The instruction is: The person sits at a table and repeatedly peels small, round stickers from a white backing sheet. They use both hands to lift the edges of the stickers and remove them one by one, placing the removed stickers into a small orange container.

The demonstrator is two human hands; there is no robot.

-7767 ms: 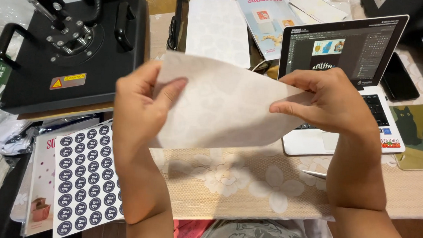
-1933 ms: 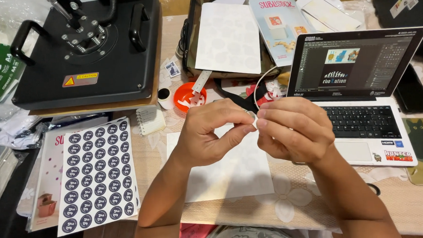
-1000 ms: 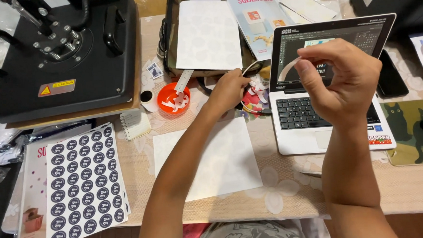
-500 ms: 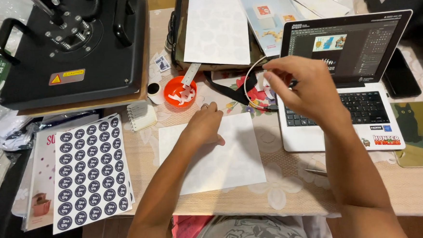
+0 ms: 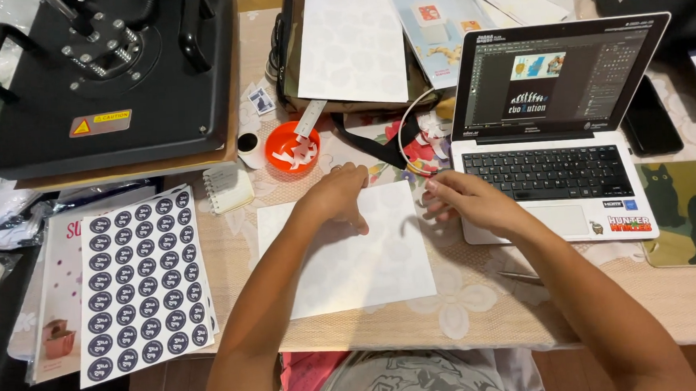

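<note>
Head view: left hand [image 5: 339,197] flat on white sheet [image 5: 351,255]; right hand [image 5: 467,203] fingers released beside.

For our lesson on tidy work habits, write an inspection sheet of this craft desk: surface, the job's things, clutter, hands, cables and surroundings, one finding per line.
Surface: wooden table under a pale flowered cover.
Job's things: white sheet lying flat at the front edge.
Clutter: sheet of round dark stickers on the left; orange bowl holding paper scraps; small spiral notepad; second white sheet further back; magazine.
Hands: left hand pressing on the white sheet's top edge; right hand at its right corner, beside the open laptop.
Cables: thin white loop left of the laptop.
Surroundings: black heat press at back left; cat-print mat on the right.
</note>
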